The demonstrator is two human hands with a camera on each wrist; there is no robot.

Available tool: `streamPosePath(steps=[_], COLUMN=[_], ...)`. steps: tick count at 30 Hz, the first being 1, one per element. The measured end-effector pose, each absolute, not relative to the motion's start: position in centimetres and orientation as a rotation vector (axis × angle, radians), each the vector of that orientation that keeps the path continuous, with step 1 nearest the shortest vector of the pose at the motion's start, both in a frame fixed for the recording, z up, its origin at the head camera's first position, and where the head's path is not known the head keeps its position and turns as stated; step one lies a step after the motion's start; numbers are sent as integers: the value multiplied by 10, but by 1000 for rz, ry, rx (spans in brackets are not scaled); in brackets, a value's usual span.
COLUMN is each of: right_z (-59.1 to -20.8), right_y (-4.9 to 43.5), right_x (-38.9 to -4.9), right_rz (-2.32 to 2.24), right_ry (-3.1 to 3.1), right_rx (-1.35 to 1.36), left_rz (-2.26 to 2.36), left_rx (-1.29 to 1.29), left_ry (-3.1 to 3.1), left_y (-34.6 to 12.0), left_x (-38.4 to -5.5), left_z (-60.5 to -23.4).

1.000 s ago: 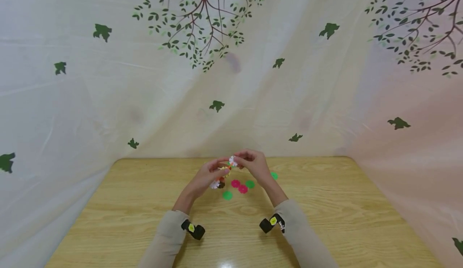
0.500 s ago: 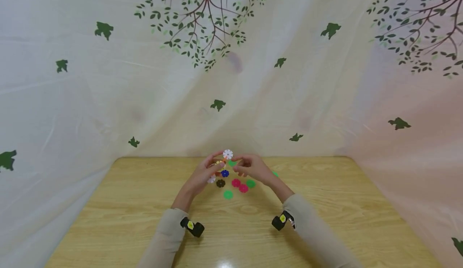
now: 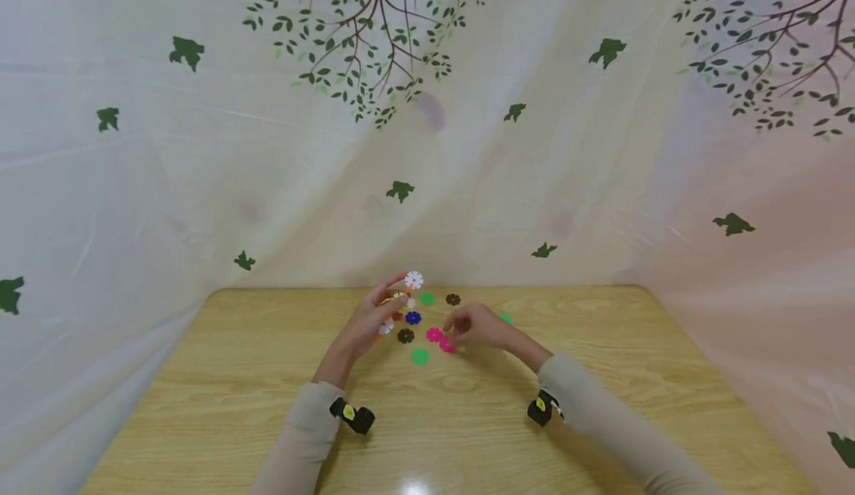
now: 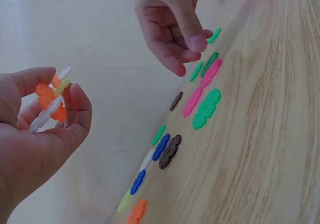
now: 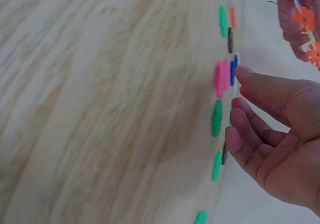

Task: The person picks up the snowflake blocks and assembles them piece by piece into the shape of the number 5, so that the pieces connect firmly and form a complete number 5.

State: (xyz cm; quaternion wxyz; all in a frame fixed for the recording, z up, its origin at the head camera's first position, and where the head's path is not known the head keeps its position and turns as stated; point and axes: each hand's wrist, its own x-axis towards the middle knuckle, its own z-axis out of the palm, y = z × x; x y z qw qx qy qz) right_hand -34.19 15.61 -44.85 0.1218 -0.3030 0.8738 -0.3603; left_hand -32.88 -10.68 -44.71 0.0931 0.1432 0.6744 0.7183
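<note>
My left hand (image 3: 357,326) grips a small assembly of joined snowflake discs (image 4: 49,99), orange, white and yellow, raised above the table. One white disc (image 3: 414,280) sticks up at its top, by the fingertips. Hovering over the loose discs, my right hand (image 3: 482,326) has loosely bent fingers with nothing between them in the right wrist view. Nearest to it are two pink discs (image 3: 433,335), side by side on the table; the hand partly covers one in the head view. A green disc (image 4: 207,108) lies close to the pink ones.
Loose brown (image 3: 405,336), blue (image 3: 413,318) and green (image 3: 419,357) discs lie scattered between the hands on the wooden table (image 3: 427,421). Another brown disc (image 3: 453,299) is near the back edge. A printed cloth (image 3: 467,183) hangs behind the table.
My right hand has let go of the white disc at the assembly's top and moved right and down toward the pink discs. The left hand has shifted slightly left, still holding the assembly.
</note>
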Motion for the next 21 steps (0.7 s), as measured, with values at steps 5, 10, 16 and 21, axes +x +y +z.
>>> streamPosePath(steps=[5,10,16,21], right_z=[-460,-468,-469,-472], right_y=[157,157,155,155], right_x=[-344,-346,-346,-347], right_rz=[-1025,-981,-987,-1015], right_ry=[2567,2602,2617,2612], right_rx=[-857,-859,-888,-917], left_rz=[2119,2105,2098,2093], left_rx=[437,461,464,483], left_ry=[2023,2056,2065,2087], left_y=[-107,-106,-106,-107], left_x=[-328,-330,-330,-328], left_z=[-447,-449,-450,-449])
